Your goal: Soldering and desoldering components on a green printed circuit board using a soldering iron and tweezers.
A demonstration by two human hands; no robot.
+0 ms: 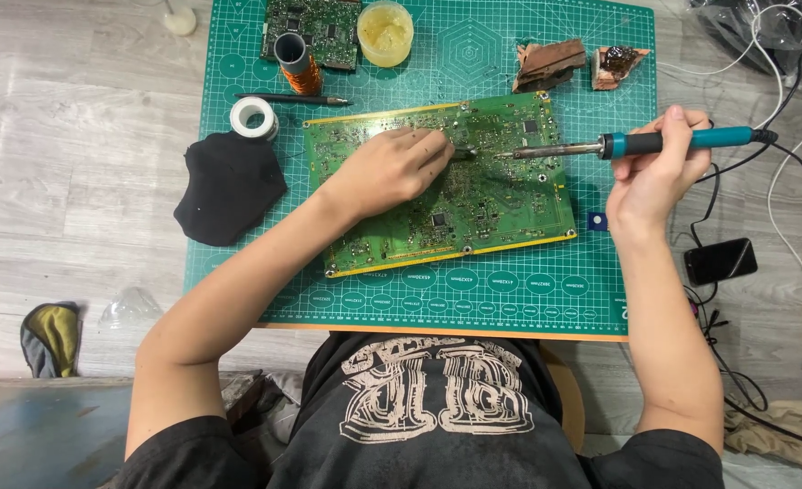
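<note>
solder work at the green mat (pixel 546 299): my right hand (pixel 654 177) is wrapped tight around the teal handle of the soldering iron (pixel 654 142), its metal tip reaching left over the large green circuit board (pixel 510 204), which lies flat in the middle of the mat. my left hand (pixel 387 172) rests on the board, fingers pressed together around a small dark tool (pixel 463 154) whose end sits just beside the iron's tip. with fingertips that near the hot tip, a slip of either hand could burn me, and a wavering tip could bridge neighbouring joints or scorch the board, i judge. the iron's cable (pixel 786 149) trails off right among loose wires near a black phone (pixel 720 261); a snag there could jerk the iron. a black cloth (pixel 229 186), a tape roll (pixel 253 116) and a tub of yellow flux (pixel 385 32) sit well apart from the tip.
</note>
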